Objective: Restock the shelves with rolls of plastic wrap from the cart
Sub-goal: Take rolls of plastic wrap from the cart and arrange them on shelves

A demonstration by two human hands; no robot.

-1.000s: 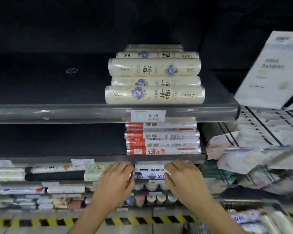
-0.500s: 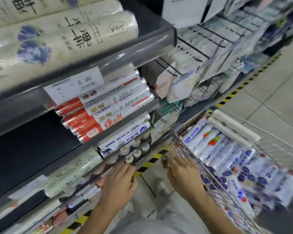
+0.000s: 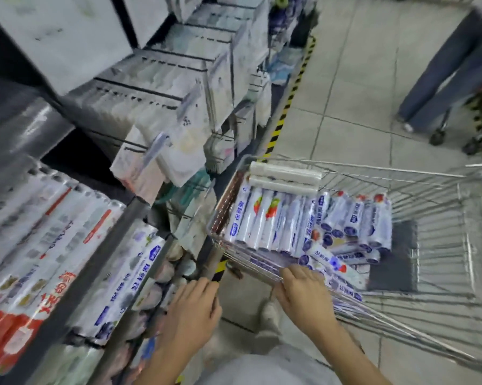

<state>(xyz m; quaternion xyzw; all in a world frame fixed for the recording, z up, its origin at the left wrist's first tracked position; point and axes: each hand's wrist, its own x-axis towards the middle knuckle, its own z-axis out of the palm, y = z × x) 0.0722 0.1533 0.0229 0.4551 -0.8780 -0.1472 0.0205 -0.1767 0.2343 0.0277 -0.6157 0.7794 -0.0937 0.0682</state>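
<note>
Cart (image 3: 373, 168) rim under right hand (image 3: 303, 297) — left hand (image 3: 189, 311) free.

Hanging packets (image 3: 184, 120) beside striped floor tape (image 3: 287, 102); jeans-clad legs (image 3: 442, 79) beyond

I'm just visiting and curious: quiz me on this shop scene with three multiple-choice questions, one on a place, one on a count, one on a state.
1. Where is the right hand? A) on a shelf B) at the near rim of the cart C) on the floor
2. How many plain white rolls lie crosswise at the cart's far end? A) two B) four C) none
3. What does the left hand hold? A) a roll B) a price tag C) nothing
Answers: B, its fingers lie over the wire edge; A, two lie side by side; C, its curled fingers are empty.
</note>
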